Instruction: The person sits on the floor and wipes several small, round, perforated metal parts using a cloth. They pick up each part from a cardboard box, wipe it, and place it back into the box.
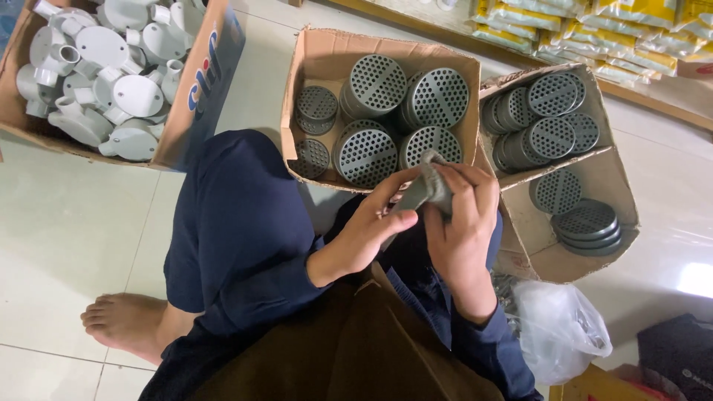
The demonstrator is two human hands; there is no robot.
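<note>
A: Hands first — left hand and right hand both grip one grey strainer above the lap.

B: Beyond?

A: Cardboard box of strainers just ahead, another box right. Loose fingers could likely drop it onto the tiled floor.

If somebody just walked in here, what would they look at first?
Probably the grey round perforated covers packed in the open cardboard box in the middle. Just below it, the left hand and right hand together hold one grey piece over the lap. At the top left, another box is heaped with pale grey round pipe fittings.
</note>
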